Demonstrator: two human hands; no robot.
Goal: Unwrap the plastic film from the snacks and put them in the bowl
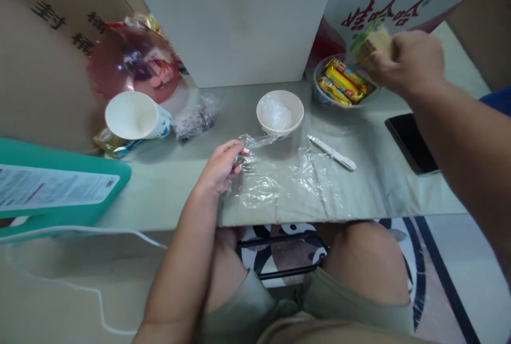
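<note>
My left hand (221, 167) rests on the table edge and pinches the left end of a clear plastic bag (279, 181) that lies flat in front of me. My right hand (407, 62) is raised at the far right, closed on a blurred pale snack packet with a green end (371, 43), just above a clear bowl of yellow wrapped snacks (342, 84). A white bowl (280, 113) lined with clear plastic stands behind the bag. A small white knife (332, 152) lies to its right.
A black phone (411, 141) lies at the right. A paper cup (136, 116) lies tipped at the left, next to a pink round lid (133, 62) and a crumpled wrapper (194, 120). A white box (239, 24) stands behind. A teal-edged flat pack (59, 187) overhangs left.
</note>
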